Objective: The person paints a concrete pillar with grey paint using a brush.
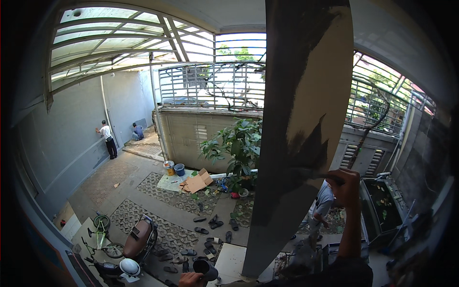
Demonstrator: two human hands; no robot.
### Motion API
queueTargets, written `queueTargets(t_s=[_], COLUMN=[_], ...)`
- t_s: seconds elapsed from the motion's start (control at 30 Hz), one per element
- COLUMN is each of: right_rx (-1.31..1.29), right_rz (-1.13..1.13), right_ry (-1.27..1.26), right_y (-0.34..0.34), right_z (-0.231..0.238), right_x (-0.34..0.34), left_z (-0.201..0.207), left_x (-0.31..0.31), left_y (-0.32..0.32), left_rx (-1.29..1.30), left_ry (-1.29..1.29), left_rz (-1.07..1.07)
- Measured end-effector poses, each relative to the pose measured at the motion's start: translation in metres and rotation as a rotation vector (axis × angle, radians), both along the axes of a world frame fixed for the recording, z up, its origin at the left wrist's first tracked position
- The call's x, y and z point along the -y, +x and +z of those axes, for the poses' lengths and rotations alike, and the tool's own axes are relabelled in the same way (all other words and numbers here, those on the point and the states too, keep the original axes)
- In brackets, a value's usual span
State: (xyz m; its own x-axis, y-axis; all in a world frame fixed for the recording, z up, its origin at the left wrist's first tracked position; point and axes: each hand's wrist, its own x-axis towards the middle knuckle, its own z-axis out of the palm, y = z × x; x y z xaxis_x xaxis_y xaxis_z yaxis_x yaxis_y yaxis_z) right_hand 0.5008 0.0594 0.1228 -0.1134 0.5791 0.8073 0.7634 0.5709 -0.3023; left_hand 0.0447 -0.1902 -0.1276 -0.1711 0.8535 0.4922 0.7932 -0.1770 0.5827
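Note:
In front of me rises a tall square column (282, 95), mostly coated in dark grey paint. A beige patch (321, 86) with ragged edges shows along its upper right. My raised right hand (345, 184) is closed round the handle of a paintbrush (313, 173). The brush's dark bristles lie against the column, just below the jagged lower end of the beige patch. At the lower edge my left hand (191, 279) grips a dark paint cup (205, 270); its contents cannot be made out.
Below are a motorcycle (141, 237), a green bicycle (101, 234), a white helmet (129, 267) and several sandals (210, 229). Buckets (179, 169) and cardboard (197, 182) lie farther off. Two people (108, 138) are by the left wall; another person (321, 205) stands behind the column.

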Motion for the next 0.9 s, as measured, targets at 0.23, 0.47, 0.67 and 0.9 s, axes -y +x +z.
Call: queueTargets(t_s=[0.23, 0.47, 0.67, 0.9], right_rx=[-0.028, -0.107, -0.124, -1.050], right_rz=[-0.228, -0.024, 0.091, 0.342], right_ry=[0.561, 0.476, 0.252, 0.237], right_y=[0.012, 0.013, 0.010, -0.046], right_z=[0.060, 0.043, 0.007, -0.046], right_x=[0.012, 0.018, 0.016, 0.000], left_z=[-0.027, -0.051, -0.020, -0.003], left_x=[-0.006, -0.035, -0.015, 0.002], left_y=[-0.008, -0.027, -0.012, 0.003], left_rx=[-0.021, -0.108, -0.079, -0.063], left_ry=[-0.105, 0.064, 0.008, -0.045], left_rz=[-0.136, -0.176, -0.098, 0.028])
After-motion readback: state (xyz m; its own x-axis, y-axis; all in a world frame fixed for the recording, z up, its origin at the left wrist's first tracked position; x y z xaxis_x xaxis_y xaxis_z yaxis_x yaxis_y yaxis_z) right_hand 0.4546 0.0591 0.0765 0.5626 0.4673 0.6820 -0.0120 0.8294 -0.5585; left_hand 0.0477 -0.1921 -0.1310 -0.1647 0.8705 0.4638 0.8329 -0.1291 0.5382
